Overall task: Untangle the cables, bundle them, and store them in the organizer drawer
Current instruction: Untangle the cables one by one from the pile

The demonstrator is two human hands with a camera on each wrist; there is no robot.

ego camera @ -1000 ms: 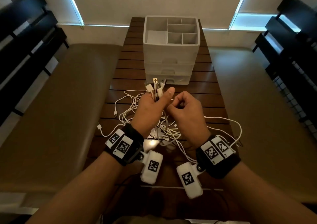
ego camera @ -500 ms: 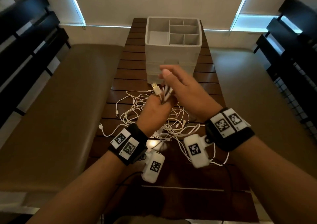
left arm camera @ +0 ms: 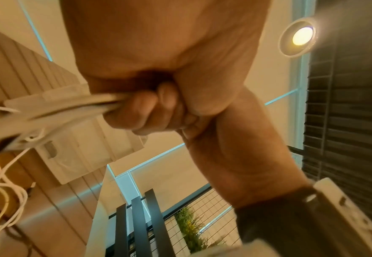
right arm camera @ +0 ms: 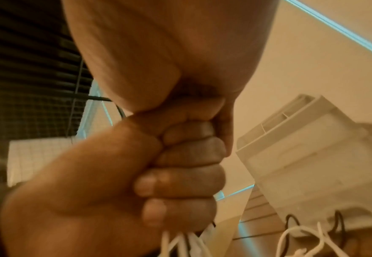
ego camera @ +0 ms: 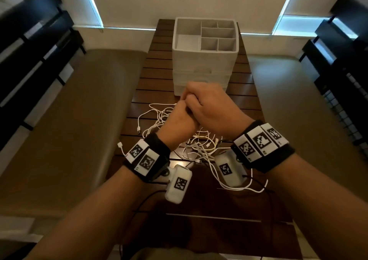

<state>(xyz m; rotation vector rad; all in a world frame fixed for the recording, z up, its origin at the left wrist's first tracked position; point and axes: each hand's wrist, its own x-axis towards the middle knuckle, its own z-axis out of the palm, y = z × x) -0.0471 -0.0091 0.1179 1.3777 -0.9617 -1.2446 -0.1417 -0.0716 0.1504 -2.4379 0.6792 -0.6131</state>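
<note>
Both hands now meet at the table's centre: the right hand [ego camera: 211, 104], open and reaching half a second ago, has closed over the top of the left hand [ego camera: 179, 124]. The left fist clenches a gathered bunch of white cables [left arm camera: 70, 104], whose plug ends, visible earlier, are now covered; whether the right hand grasps them or only the left fist I cannot tell. The rest of the tangle [ego camera: 199, 146] lies on the table [ego camera: 245, 92] at 6 o'clock from the hands. The organizer [ego camera: 205, 60] stands at 12 o'clock, drawers shut. The ends seem collected, so drawing strands free likely comes next.
</note>
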